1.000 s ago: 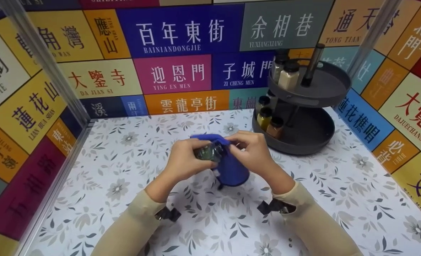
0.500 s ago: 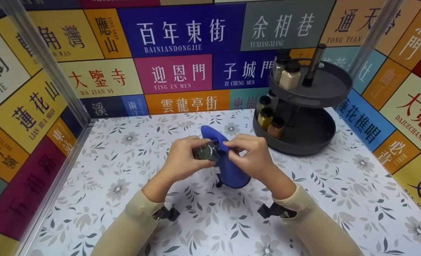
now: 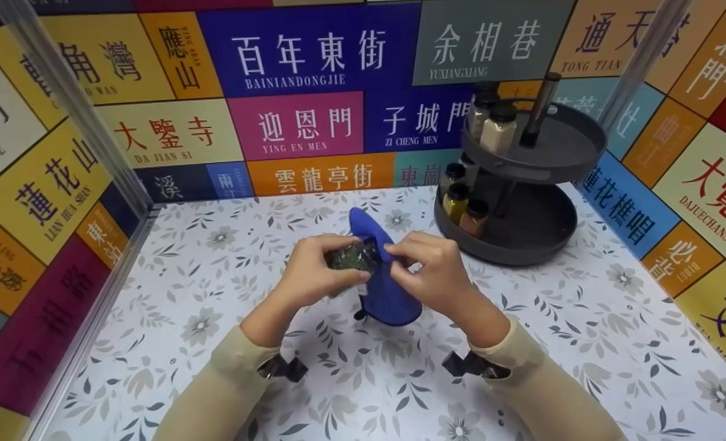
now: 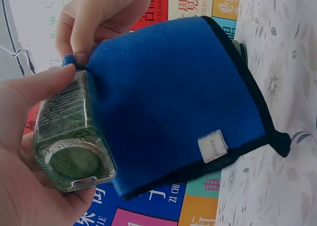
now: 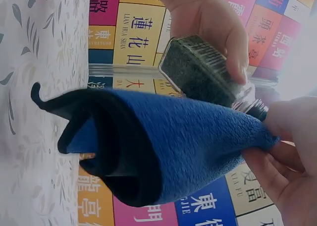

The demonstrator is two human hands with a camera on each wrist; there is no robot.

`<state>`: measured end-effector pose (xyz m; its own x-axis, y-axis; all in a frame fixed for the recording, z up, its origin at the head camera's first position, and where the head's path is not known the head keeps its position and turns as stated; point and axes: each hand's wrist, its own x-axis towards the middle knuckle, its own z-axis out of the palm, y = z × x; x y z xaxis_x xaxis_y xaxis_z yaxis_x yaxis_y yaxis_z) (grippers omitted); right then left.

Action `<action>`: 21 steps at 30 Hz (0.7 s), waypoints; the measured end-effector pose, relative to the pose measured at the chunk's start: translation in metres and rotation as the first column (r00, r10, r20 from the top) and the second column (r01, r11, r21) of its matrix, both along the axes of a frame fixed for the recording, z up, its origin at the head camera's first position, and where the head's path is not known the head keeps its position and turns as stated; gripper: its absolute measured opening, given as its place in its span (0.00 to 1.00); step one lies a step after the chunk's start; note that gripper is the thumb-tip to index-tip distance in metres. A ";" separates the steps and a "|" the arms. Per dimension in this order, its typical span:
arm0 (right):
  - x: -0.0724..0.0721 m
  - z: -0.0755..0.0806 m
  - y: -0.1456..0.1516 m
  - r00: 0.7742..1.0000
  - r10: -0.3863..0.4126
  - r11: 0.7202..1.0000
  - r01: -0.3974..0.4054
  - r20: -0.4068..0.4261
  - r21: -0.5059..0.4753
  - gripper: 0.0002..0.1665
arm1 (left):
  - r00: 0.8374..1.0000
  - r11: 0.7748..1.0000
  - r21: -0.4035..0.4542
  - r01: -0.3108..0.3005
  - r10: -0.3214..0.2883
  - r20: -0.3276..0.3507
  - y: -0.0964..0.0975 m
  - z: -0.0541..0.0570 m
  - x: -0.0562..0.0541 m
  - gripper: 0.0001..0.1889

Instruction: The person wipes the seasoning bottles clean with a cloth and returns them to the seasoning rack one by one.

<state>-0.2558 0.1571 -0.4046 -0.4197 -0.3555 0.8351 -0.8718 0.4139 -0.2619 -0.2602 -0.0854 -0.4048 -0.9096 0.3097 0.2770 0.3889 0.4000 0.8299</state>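
Note:
My left hand (image 3: 310,269) grips a square glass jar (image 3: 349,257) with dark green contents, tilted on its side, its base facing the left wrist camera. With thumb and fingertips, my right hand (image 3: 431,269) pinches a blue cloth (image 3: 390,294) at the jar's neck end. In the right wrist view the cloth (image 5: 193,141) hangs in a fold from the pinched spot, against the jar's neck (image 5: 247,104). A dark border and a small white label (image 4: 213,146) show on the cloth in the left wrist view. The cloth partly hides the neck and cap.
A dark two-tier round rack (image 3: 522,239) stands at the back right. Jars with black caps stand on its upper tier, including a cream-coloured one (image 3: 499,128), and on its lower tier, including a yellow one (image 3: 456,203). Sign-covered walls (image 3: 304,122) border the patterned tabletop (image 3: 215,294).
The cloth's upper flap has risen from lying flat to standing up behind the jar. Both hands keep their hold; the jar and left hand have shifted slightly left.

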 end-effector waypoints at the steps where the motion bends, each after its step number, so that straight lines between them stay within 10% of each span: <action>1: 0.001 0.001 -0.001 1.000 -0.003 1.000 0.003 -0.013 0.006 0.15 | 1.000 1.000 -0.011 -0.014 0.014 -0.008 0.001 0.000 0.000 0.26; 11: -0.003 -0.001 -0.002 0.999 -0.021 1.000 0.021 -0.027 -0.016 0.14 | 0.990 0.985 -0.171 -0.026 0.003 -0.138 0.009 -0.004 0.003 0.26; 21: -0.003 -0.006 -0.007 0.943 0.048 0.920 0.087 0.329 -0.382 0.12 | 1.000 0.997 0.077 -0.019 0.017 0.025 0.014 -0.007 -0.002 0.25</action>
